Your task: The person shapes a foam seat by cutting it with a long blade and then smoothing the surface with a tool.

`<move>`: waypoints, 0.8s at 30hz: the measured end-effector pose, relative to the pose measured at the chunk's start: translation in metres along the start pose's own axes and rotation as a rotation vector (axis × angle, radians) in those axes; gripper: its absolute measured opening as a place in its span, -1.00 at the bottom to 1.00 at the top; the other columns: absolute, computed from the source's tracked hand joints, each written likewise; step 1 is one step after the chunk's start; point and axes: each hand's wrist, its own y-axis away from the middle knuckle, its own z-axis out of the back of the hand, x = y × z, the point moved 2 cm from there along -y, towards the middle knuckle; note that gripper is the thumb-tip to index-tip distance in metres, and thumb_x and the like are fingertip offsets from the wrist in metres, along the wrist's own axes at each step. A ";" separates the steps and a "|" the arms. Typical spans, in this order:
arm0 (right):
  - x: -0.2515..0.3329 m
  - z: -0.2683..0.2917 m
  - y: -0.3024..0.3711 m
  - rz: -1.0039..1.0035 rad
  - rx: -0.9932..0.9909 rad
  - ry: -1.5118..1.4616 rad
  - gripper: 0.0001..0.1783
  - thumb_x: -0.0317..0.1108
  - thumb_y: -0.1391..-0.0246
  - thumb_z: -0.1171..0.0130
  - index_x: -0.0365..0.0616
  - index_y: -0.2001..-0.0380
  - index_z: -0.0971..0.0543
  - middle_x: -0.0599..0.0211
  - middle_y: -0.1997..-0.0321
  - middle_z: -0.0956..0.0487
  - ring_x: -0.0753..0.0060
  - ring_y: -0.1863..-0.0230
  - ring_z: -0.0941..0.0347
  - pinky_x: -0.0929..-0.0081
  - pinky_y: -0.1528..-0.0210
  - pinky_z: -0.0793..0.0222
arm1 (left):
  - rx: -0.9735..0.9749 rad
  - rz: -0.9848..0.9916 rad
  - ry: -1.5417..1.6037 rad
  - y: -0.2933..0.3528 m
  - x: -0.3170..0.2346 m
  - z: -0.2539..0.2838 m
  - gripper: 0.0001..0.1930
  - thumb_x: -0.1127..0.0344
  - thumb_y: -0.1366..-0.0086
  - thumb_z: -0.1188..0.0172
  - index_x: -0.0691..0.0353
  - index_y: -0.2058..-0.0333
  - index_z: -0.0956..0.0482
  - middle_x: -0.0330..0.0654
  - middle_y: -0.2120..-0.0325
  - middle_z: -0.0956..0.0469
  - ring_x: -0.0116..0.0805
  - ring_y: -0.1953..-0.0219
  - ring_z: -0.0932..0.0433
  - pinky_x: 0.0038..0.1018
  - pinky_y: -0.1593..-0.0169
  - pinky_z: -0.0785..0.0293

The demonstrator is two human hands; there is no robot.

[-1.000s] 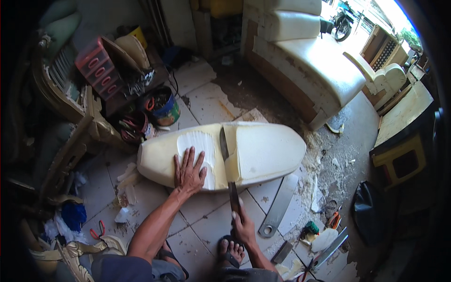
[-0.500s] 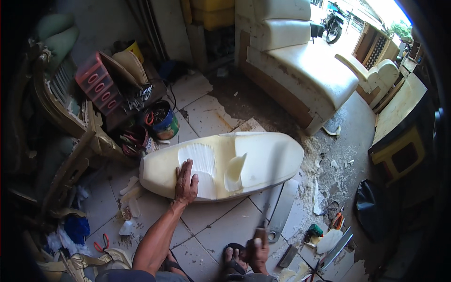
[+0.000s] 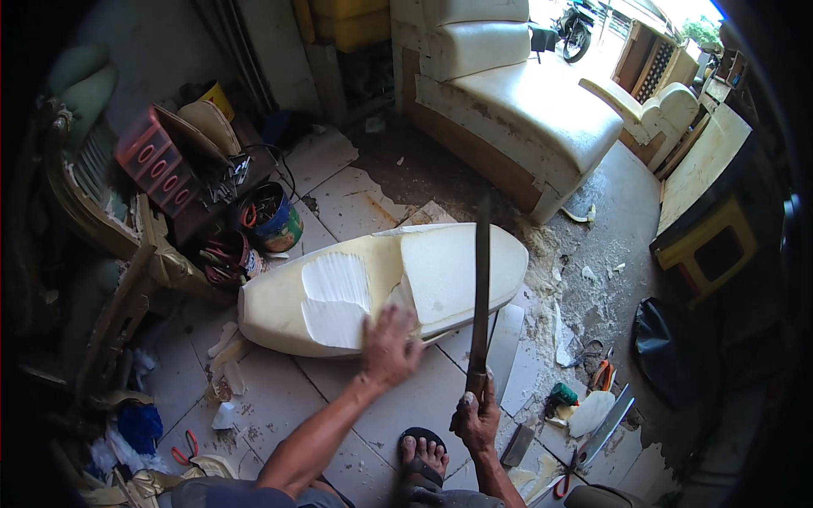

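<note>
A long cream foam motorcycle seat pad (image 3: 461, 267) lies across the tiled floor in front of me. Its left half has a pale, freshly shaved patch (image 3: 334, 288). My left hand (image 3: 391, 347), slightly blurred, is over the pad's near edge, fingers stretched out toward a thin foam flap (image 3: 400, 295) at the middle step. Whether the fingertips touch the flap cannot be made out. In my right hand (image 3: 478, 419) a long-bladed knife (image 3: 482, 288) is gripped by its handle, blade pointing up and away, passing in front of the pad's right half.
A wide metal blade (image 3: 506, 347) lies partly under the pad. Scissors (image 3: 563, 483), a green-capped item (image 3: 562, 393) and foam scraps are at the right. Tool buckets (image 3: 275, 220) and a red drawer box (image 3: 159, 165) stand left. A white sofa (image 3: 525, 110) is behind.
My left hand has moved right, from the shaved patch to the flap at the middle step. My right hand has risen slightly, and the knife blade now stands more upright.
</note>
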 end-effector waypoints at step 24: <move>-0.026 -0.020 -0.023 -0.265 0.249 0.422 -0.32 -0.18 -0.39 -0.10 0.10 -0.52 -0.22 0.22 0.52 -0.60 0.39 0.50 -0.57 0.33 0.34 -0.51 | -0.015 0.110 -0.293 0.007 0.100 0.026 -0.34 0.05 -0.44 0.02 0.03 -0.48 -0.21 -0.09 -0.52 -0.07 -0.03 -0.56 0.01 0.28 -0.51 0.33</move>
